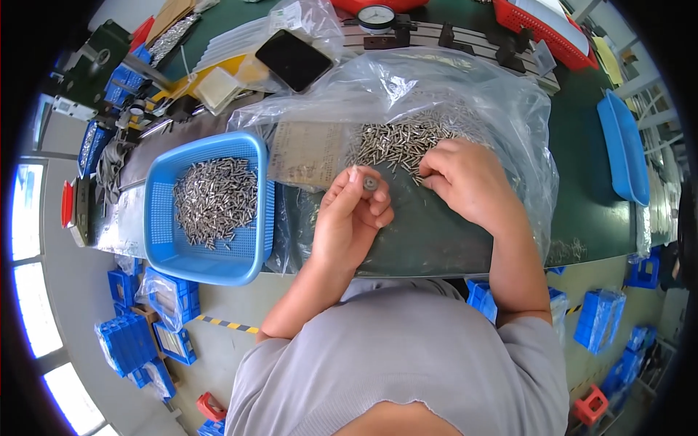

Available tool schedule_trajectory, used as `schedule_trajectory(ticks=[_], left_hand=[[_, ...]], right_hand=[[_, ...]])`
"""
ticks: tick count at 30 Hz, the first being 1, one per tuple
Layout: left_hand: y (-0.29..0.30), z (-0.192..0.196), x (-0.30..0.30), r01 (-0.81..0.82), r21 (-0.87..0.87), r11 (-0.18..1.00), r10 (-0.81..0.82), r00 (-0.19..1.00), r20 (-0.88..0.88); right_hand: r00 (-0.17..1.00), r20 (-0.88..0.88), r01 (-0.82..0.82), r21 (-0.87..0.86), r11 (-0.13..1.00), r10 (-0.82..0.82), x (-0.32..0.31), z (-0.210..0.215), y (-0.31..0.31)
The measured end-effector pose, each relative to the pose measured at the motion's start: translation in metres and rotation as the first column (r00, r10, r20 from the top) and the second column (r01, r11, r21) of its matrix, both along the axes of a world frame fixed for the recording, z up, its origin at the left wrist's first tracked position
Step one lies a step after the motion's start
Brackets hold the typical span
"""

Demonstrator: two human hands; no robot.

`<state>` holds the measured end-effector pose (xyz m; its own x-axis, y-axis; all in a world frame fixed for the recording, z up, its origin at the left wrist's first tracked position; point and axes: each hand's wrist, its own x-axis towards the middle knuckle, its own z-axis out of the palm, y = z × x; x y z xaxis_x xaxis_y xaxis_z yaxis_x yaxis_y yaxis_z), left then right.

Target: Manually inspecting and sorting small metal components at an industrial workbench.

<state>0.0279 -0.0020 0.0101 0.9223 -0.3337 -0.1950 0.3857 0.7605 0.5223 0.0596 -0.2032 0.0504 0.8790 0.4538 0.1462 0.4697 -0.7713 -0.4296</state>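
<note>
My left hand (pixel 352 211) is closed round a small round metal part (pixel 371 183) with a hole in its face, held up between thumb and fingers. At the near edge of a pile of small metal pins (pixel 398 144), my right hand (pixel 465 176) has its fingertips pinched together; whatever is in them is too small to make out. The pins lie on a clear plastic bag (pixel 523 138) spread over the green table. To the left stands a blue plastic basket (pixel 263 211) with many similar pins (pixel 216 200) in it.
A brown cardboard piece (pixel 309 151) lies under the plastic, left of the pile. Behind are a phone (pixel 294 60), a dial gauge (pixel 376 17) on a metal rail and a red basket (pixel 542 33). A blue tray (pixel 623 149) stands at the right edge.
</note>
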Motion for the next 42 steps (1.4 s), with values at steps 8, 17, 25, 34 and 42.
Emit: schedule_trajectory(ticks=[8, 17, 25, 34, 42], left_hand=[[0.004, 0.001, -0.004, 0.041, -0.053, 0.998, -0.043, 0.999, -0.031], [0.005, 0.0, -0.006, 0.035, -0.058, 0.998, -0.036, 0.999, -0.03], [0.007, -0.004, -0.003, 0.036, -0.091, 0.995, -0.038, 0.999, -0.016], [0.007, -0.003, -0.005, 0.026, -0.085, 0.996, -0.025, 1.0, 0.008], [0.005, 0.002, -0.009, 0.055, -0.102, 0.993, -0.043, 0.993, 0.113]], right_hand=[[0.996, 0.002, -0.085, 0.038, 0.996, 0.085, 0.002, -0.004, 0.011], [1.0, -0.003, -0.029, 0.218, 0.975, 0.03, 0.004, -0.006, 0.023], [1.0, 0.014, -0.009, 0.242, 0.97, 0.005, 0.009, 0.0, 0.01], [0.986, 0.128, -0.116, 0.093, 0.989, 0.103, 0.006, -0.019, 0.023], [0.992, 0.098, -0.088, 0.121, 0.989, 0.077, 0.0, -0.007, 0.027]])
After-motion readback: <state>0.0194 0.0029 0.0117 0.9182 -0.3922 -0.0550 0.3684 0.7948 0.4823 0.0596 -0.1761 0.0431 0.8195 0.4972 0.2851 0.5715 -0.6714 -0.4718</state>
